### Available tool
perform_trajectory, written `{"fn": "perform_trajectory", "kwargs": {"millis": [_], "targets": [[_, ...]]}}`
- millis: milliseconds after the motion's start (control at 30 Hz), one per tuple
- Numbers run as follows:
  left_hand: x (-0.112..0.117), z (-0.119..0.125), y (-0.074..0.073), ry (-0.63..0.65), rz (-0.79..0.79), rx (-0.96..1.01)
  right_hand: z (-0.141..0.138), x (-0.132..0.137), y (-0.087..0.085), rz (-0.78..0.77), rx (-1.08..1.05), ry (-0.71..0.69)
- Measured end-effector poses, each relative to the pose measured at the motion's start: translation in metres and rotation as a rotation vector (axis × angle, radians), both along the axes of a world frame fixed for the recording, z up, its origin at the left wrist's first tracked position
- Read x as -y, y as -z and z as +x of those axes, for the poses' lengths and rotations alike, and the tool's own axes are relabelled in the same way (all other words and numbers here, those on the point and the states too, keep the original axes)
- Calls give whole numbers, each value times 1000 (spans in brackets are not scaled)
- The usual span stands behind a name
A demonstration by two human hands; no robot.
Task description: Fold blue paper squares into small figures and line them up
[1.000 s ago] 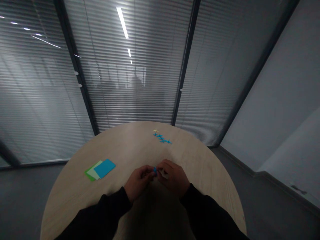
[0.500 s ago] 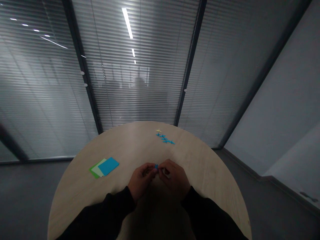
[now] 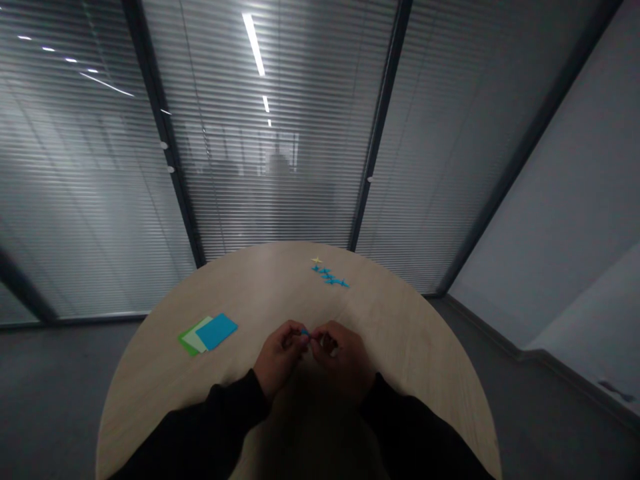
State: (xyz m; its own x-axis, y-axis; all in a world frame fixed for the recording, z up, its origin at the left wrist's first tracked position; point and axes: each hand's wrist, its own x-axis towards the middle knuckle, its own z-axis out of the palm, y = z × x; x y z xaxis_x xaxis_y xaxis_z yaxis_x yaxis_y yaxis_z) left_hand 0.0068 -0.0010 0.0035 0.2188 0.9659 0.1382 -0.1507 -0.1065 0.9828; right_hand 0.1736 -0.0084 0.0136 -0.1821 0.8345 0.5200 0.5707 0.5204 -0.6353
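Both hands are together above the near-centre of the round counter [image 3: 260,287]. Our left hand [image 3: 279,355] and right hand [image 3: 341,357] meet at the fingertips, knuckles up. Between them sits a small blue paper piece [image 3: 305,331], held just above the counter surface. Left grip: thumb and forefinger pinched on its left end. Right grip: clenched on its right end, other fingers curled under. The piece is too small for us to make out its shape or folds. Dark sleeves [image 3: 210,427] cover both our forearms.

On the left of the counter, well apart from the hands, is a fanned stack: a blue sheet [image 3: 217,331] on top, a pale green sheet [image 3: 193,341] under it, and a green sheet [image 3: 182,340] at the bottom, all overlapping.

At the far side we see a short row of blue folded figures [image 3: 331,277] lying flat, touching or nearly so. A yellow folded figure [image 3: 316,260] sits just beyond the row's far end.

Closed blinds [image 3: 280,133] hang behind glass past the counter.
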Motion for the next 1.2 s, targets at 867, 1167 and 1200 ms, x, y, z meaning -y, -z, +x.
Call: {"fn": "perform_trajectory", "kwargs": {"millis": [867,1167,1200], "targets": [[-4,-2,-1,-62,-11,-89,-5,-1,6,-210,-190,-17],[-10,-6,7,-7,-30,-44,0,-4,3,-256,-238,-86],[-10,-6,7,-2,-32,-40,0,-4,3,-258,-243,-95]]}}
